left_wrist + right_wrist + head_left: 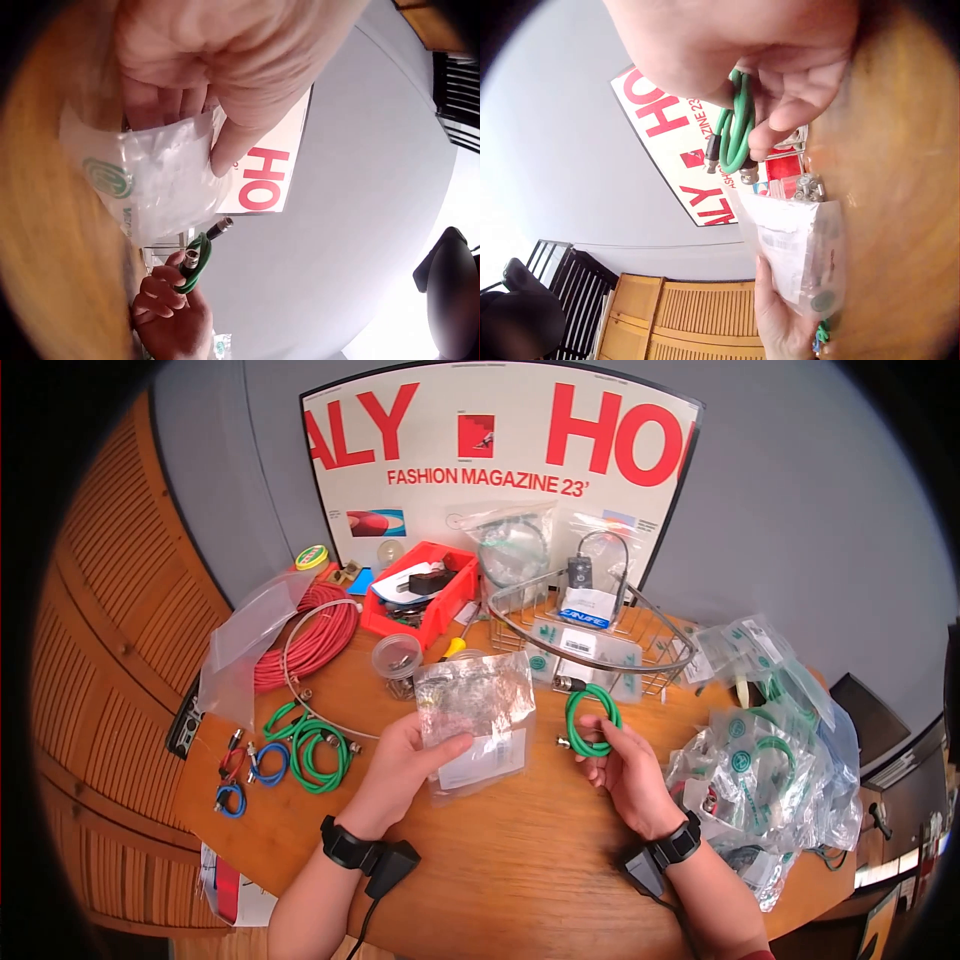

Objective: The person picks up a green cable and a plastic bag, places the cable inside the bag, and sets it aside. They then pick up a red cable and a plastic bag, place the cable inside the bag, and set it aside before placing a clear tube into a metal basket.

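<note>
My left hand point(405, 760) pinches a clear plastic bag point(478, 705) between thumb and fingers, over the middle of the table. A white label point(482, 760) shows at the bag's lower part, and a green round logo point(109, 178) is printed on it in the left wrist view. To the right, my right hand point(630, 775) holds a coiled green cable point(600, 705) with metal connectors at its ends. In the right wrist view the coil point(739, 127) hangs from thumb and fingers, both connectors point(748, 174) pointing toward the bag. The two hands are apart, with bag and cable not touching.
Green cables point(320, 755) and small blue cables point(270, 765) lie at left, near a red cable coil point(315, 625). Behind stand a red bin point(440, 610), a clear jar point(397, 657) and a wire basket point(650, 650). Bagged cables point(770, 770) are piled at right.
</note>
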`<state>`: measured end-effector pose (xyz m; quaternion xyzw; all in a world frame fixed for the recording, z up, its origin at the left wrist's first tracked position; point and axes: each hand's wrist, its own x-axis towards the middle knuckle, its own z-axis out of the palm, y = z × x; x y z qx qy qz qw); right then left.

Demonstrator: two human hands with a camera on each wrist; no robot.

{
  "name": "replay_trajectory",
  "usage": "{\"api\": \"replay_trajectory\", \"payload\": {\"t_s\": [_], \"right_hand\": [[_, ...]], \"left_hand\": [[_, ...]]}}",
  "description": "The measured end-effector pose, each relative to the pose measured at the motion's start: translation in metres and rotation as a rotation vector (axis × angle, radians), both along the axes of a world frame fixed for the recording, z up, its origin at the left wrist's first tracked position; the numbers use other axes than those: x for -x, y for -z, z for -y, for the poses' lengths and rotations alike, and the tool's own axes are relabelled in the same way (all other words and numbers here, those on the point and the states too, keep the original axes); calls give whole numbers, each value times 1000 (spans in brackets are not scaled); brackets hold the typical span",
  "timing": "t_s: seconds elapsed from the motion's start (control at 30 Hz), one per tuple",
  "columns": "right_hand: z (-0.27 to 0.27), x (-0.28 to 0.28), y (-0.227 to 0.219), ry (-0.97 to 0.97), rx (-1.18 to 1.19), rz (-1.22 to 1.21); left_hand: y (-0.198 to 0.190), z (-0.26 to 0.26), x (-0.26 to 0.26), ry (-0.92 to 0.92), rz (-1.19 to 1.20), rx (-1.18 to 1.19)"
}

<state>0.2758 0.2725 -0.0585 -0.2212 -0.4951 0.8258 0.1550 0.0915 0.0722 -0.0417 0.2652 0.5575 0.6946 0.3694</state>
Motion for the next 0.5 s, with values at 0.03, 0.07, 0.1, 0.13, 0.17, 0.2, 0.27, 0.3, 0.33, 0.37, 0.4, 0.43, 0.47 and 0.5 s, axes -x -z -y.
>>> {"api": "replay_trajectory", "payload": {"t_s": [0.03,0.07,0.1,0.13,0.17,0.2,0.27,0.3,0.33,0.37,0.4,0.43,0.47,0.5], "right_hand": [[1,1,1,1,-10,0],[3,1,1,-5,-9,0],[5,1,1,-21,-25,-27],[7,1,1,-34,-40,-54],[9,1,1,-35,-39,-53],[10,1,0,-81,-102,-36],[12,1,0,-126,-164,-19],[13,1,-1,-114,-183,-10],[14,1,-1,-103,-202,0],[14,1,-1,-103,-201,0],[14,1,-1,-101,-203,-1],[14,1,-1,-97,-205,-2],[14,2,-1,-96,-204,-2],[14,2,0,-84,-200,-5]], "left_hand": [[3,1,2,-9,1,0],[9,0,4,12,-13,-10],[12,0,6,34,-27,-19],[14,0,6,31,-27,-18],[15,-1,6,13,-22,-31],[15,-1,6,-5,-18,-45],[12,-2,5,-13,10,-59],[11,-2,4,-21,38,-74],[11,-2,5,-21,39,-73],[11,-2,5,-25,46,-87],[12,-2,5,-28,53,-101],[13,-2,6,-27,53,-100],[15,-2,7,-27,72,-111],[17,-2,8,-26,92,-122]]}}
